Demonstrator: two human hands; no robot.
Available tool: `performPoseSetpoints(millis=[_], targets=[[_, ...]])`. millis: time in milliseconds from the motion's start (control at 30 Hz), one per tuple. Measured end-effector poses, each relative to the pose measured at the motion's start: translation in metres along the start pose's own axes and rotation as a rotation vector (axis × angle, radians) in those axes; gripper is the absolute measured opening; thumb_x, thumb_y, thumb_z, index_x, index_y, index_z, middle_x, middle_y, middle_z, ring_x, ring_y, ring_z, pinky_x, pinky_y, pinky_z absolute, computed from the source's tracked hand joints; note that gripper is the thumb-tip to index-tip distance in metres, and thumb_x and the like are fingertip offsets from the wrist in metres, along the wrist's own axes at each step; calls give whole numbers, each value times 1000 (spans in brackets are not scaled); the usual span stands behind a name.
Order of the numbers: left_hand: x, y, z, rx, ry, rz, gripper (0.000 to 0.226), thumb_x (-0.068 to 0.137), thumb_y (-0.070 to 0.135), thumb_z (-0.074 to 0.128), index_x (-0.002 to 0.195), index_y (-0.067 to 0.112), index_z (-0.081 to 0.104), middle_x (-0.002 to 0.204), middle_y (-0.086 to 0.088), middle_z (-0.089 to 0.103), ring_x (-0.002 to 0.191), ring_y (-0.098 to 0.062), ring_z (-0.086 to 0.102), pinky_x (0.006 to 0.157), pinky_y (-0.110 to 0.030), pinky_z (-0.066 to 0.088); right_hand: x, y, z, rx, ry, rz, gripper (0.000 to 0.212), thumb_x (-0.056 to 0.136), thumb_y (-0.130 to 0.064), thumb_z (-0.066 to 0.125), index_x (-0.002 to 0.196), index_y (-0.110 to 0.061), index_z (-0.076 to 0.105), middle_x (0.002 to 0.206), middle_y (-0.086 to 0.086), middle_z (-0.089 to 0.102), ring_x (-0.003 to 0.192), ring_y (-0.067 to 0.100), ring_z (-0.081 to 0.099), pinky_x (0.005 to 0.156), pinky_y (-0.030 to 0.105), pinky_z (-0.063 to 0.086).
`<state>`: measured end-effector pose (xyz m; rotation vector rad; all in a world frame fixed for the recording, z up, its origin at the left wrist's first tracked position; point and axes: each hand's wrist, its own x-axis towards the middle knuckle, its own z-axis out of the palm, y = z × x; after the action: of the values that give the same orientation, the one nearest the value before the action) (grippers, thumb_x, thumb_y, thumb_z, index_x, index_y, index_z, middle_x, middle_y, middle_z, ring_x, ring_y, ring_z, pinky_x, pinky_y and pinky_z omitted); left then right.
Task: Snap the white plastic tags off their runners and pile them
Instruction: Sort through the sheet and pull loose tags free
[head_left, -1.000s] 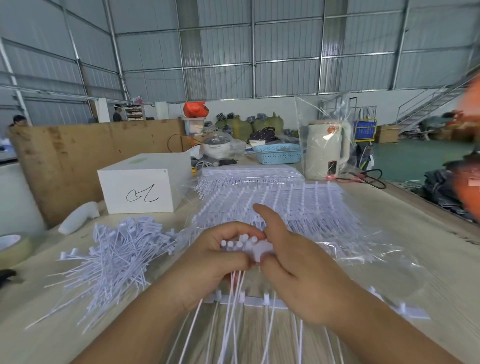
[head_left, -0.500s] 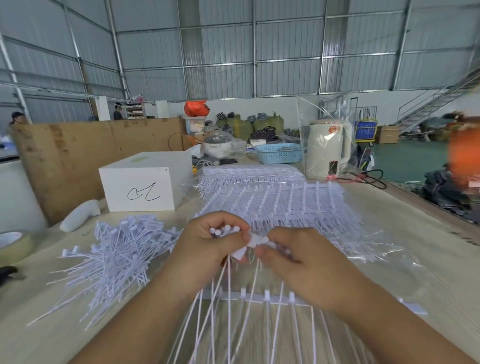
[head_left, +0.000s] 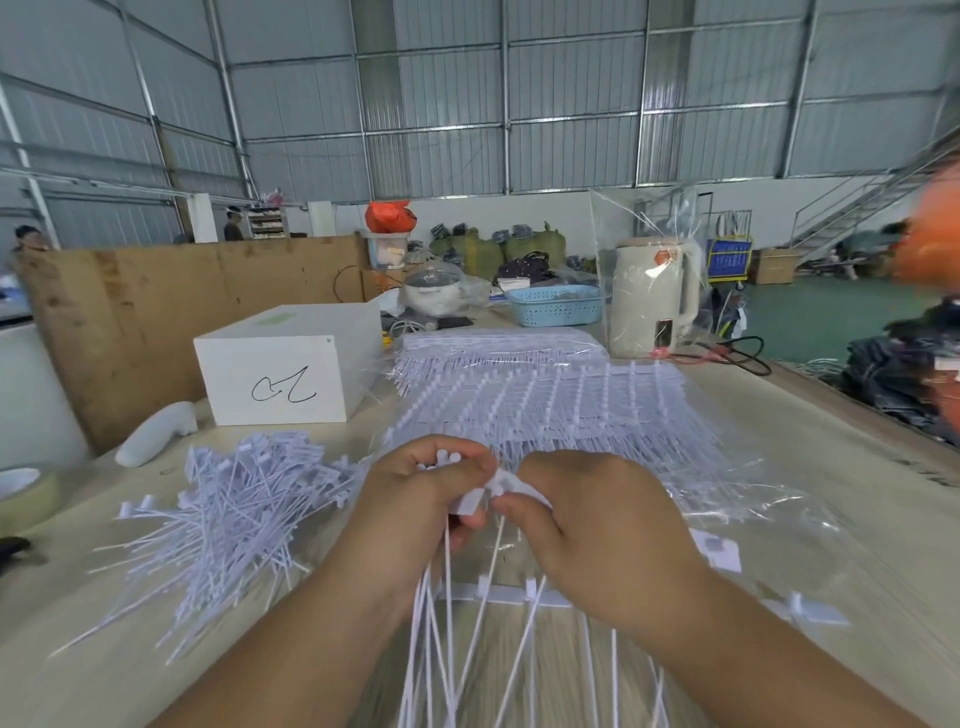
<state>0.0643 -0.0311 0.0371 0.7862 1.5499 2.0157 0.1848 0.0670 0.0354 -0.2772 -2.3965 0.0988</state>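
My left hand grips a bunch of loose white tags by their heads, their thin tails hanging down toward me. My right hand pinches one tag head right against the left hand's fingers. Below both hands lies a white runner strip with tags still on it. A pile of separated tags spreads over the table to the left. Stacked sheets of tags on runners lie in clear plastic behind my hands.
A white box with a black scribble stands at the back left. A cream kettle in a plastic bag and a blue basket stand behind the stack. A tape roll sits at the left edge, and a white handheld device near the box.
My hands have drawn slightly apart and the right hand has rolled down, now pinching a single tag head beside the left hand's bunch. The runner strip below lies a little further forward.
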Motion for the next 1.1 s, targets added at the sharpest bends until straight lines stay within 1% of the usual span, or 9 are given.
performPoseSetpoints(millis=[167, 267, 367, 500, 600, 767, 833, 933, 1100], targets=[[11, -5, -1, -64, 104, -121, 14, 83, -3, 64, 74, 7, 68, 43, -2, 50, 29, -8, 40, 33, -12, 32, 2, -5, -2, -128, 77, -123, 34, 71, -23, 81, 56, -16, 52, 47, 0, 50, 36, 23, 49, 35, 27, 36], [30, -9, -24, -49, 312, -108, 13, 84, -1, 64, 76, 9, 65, 56, -3, 57, 30, -5, 39, 35, -11, 30, 3, -9, -9, -94, 120, -122, 39, 75, -29, 70, 58, -23, 36, 46, -6, 38, 37, 22, 44, 34, 27, 36], [36, -11, -39, 84, 405, 36, 12, 85, 2, 65, 76, 10, 67, 50, -3, 53, 30, -10, 41, 34, -13, 30, 3, -3, -11, 53, 50, -9, 43, 94, -48, 50, 62, -29, 29, 52, -9, 30, 47, 12, 37, 48, 33, 38], [21, -11, -18, 188, 247, 203, 12, 85, 12, 70, 74, 15, 68, 47, 0, 53, 36, -12, 45, 38, -17, 34, 3, 5, -7, 114, -60, 30, 38, 93, -60, 39, 70, -29, 39, 59, -8, 41, 57, 11, 43, 59, 34, 42], [8, -6, -2, 118, 101, 225, 12, 83, 21, 72, 74, 15, 68, 51, 2, 60, 36, -7, 47, 38, -13, 35, 2, 2, -1, 113, -135, 2, 37, 94, -61, 34, 109, -33, 52, 72, -11, 53, 71, 11, 55, 66, 33, 47], [-1, -9, 6, 244, 19, 235, 38, 74, 63, 53, 78, 30, 71, 62, 2, 66, 51, -6, 58, 48, -14, 46, 1, 4, 9, 112, -135, 50, 56, 89, -67, 38, 135, -37, 25, 65, -17, 39, 69, 10, 53, 57, 25, 39], [-1, -11, 5, 283, -27, 263, 38, 73, 66, 49, 78, 36, 72, 67, 8, 69, 57, 0, 60, 55, -9, 45, 1, 5, 10, 138, -139, 88, 57, 89, -66, 42, 135, -37, 26, 64, -16, 41, 64, 6, 48, 53, 19, 34], [-3, -11, 5, 317, -141, 281, 35, 73, 62, 54, 80, 32, 71, 62, 12, 65, 55, 2, 58, 54, -7, 42, 2, 7, 11, 141, -145, 129, 50, 89, -64, 44, 129, -35, 34, 65, -13, 45, 63, 9, 50, 55, 28, 39], [-4, -14, 5, 223, -273, 242, 38, 69, 34, 71, 99, 13, 64, 71, 10, 69, 59, -2, 60, 53, -15, 46, 2, 11, 12, 81, -137, 189, 21, 92, -53, 42, 93, -32, 39, 72, -9, 53, 68, 17, 55, 51, 29, 35]])
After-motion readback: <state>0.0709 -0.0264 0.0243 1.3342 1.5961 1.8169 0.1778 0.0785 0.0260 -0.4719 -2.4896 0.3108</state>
